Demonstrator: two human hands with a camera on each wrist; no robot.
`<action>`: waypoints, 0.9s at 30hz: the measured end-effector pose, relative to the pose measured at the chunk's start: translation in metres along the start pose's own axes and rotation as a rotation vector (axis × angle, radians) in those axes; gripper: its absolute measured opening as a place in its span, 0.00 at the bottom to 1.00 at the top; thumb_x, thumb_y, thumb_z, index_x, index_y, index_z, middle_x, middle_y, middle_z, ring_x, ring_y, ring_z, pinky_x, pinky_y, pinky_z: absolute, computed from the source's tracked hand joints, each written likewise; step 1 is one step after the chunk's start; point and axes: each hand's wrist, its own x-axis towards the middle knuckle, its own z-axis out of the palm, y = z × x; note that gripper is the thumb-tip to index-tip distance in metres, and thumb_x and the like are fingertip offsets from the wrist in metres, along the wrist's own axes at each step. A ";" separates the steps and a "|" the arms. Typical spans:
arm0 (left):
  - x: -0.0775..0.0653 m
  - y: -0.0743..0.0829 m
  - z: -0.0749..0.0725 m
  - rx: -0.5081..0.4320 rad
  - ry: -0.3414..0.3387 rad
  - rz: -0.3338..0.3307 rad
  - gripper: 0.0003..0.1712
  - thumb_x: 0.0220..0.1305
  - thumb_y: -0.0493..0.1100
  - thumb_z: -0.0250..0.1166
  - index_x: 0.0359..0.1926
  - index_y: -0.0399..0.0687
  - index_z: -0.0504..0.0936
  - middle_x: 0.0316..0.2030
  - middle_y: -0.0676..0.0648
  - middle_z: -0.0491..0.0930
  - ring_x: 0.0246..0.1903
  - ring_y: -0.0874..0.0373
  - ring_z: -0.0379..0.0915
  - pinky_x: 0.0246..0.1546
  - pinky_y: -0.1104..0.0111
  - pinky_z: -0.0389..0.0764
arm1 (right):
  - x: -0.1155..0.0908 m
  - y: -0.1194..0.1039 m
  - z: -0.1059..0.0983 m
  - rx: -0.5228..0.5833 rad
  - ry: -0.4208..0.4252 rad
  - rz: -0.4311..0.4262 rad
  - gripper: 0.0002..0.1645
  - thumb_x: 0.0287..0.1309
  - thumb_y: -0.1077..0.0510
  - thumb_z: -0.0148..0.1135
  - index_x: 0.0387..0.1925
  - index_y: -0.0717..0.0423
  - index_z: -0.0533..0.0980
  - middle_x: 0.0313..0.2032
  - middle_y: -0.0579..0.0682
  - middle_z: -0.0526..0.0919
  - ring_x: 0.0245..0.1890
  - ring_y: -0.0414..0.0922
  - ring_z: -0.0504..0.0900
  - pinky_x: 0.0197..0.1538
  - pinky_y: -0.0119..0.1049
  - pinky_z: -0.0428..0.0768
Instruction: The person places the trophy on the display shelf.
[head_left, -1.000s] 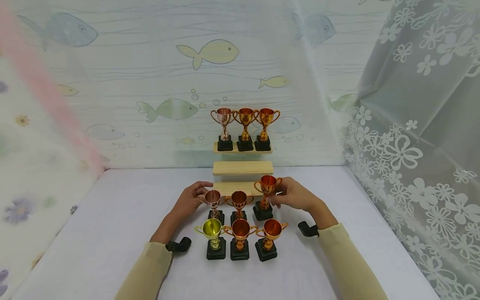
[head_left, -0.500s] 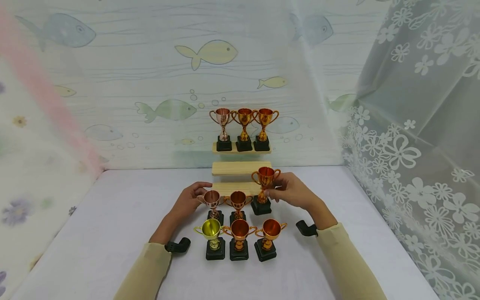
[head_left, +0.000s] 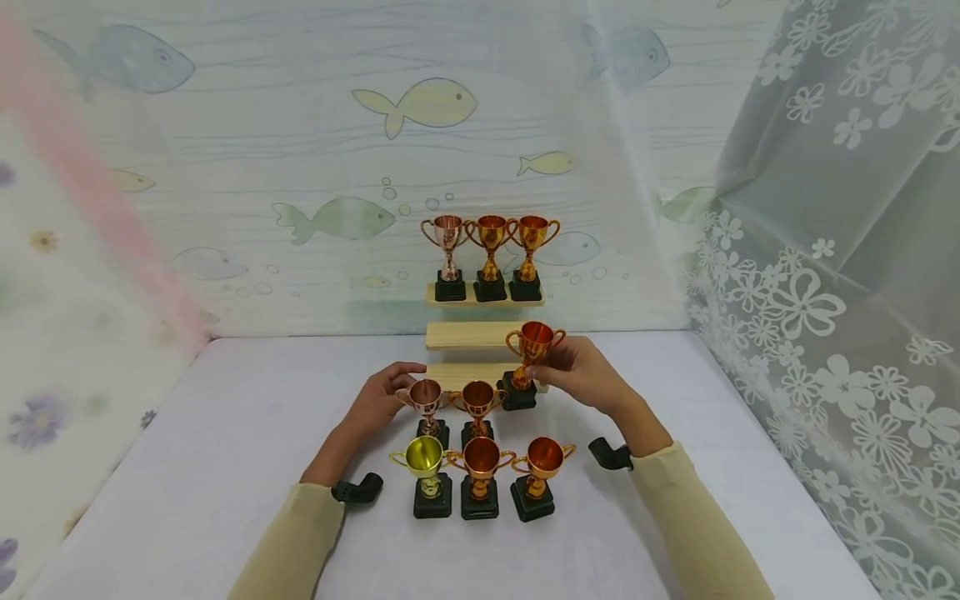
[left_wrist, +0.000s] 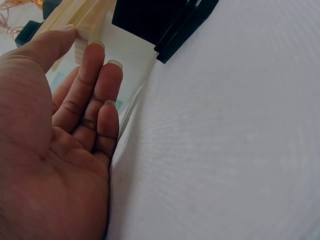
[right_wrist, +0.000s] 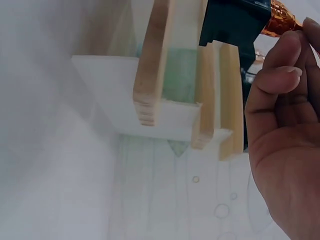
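My right hand (head_left: 585,375) pinches the stem of a copper-coloured trophy cup (head_left: 536,340) with a black base. The cup tilts slightly, held in front of the right end of the lowest wooden shelf (head_left: 468,374). In the right wrist view its dark base (right_wrist: 235,22) overlaps the shelf boards. At that shelf's left end rests my left hand (head_left: 378,400), thumb and fingertips against the wood, fingers loosely bent. Just right of it on the table stand a rose-coloured trophy (head_left: 426,396) and another copper trophy (head_left: 478,398).
In the front row are a yellow-gold trophy (head_left: 424,457) and two copper ones, a middle trophy (head_left: 481,458) and a right trophy (head_left: 544,459). Three trophies line the top shelf (head_left: 486,296). A bare middle shelf (head_left: 480,335) lies between. White cloth covers the table (head_left: 225,467).
My right hand has lifted the copper trophy and carried it forward and up, toward the lowest shelf's right end. My left hand stays at the shelf's left end.
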 end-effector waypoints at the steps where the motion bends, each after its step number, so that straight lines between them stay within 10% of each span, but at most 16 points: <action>1: 0.000 0.000 0.000 -0.004 0.001 -0.001 0.26 0.66 0.29 0.57 0.65 0.40 0.73 0.39 0.44 0.84 0.37 0.56 0.79 0.37 0.67 0.70 | 0.001 -0.001 0.000 -0.005 0.000 -0.003 0.11 0.62 0.65 0.65 0.46 0.64 0.82 0.39 0.57 0.87 0.38 0.65 0.83 0.41 0.46 0.83; 13: -0.001 -0.001 -0.001 0.016 0.000 -0.007 0.24 0.68 0.31 0.58 0.65 0.43 0.74 0.39 0.43 0.84 0.36 0.55 0.77 0.36 0.67 0.68 | 0.035 0.007 -0.009 -0.122 -0.035 -0.058 0.13 0.63 0.57 0.67 0.47 0.57 0.83 0.38 0.49 0.88 0.36 0.49 0.85 0.43 0.57 0.81; 27: -0.004 0.018 -0.002 0.002 -0.010 -0.035 0.25 0.67 0.31 0.59 0.65 0.36 0.73 0.39 0.44 0.85 0.38 0.59 0.80 0.41 0.68 0.73 | 0.062 -0.020 0.008 -0.166 0.048 0.011 0.10 0.63 0.54 0.67 0.44 0.53 0.83 0.35 0.50 0.86 0.31 0.59 0.84 0.34 0.46 0.80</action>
